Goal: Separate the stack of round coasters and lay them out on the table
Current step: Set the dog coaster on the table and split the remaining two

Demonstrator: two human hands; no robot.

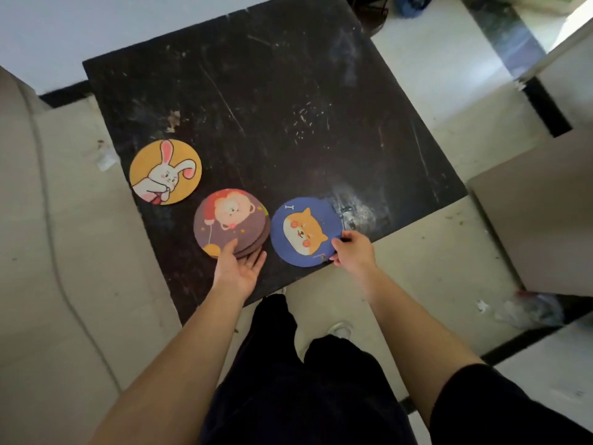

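Head view: coasters being dealt out along the near edge of the dark worktop [272, 107].

Farthest left, the yellow rabbit coaster [165, 172] lies flat and alone. Beside it the remaining stack [229, 223], bear picture on top, is steadied by the left hand [239, 266], thumb on top and open fingers under its near rim. Right of that, the right hand [351, 250] pinches the blue dog coaster [305, 232] at its edge, apparently setting it down. Next it should let go and take the bear coaster to bare worktop.
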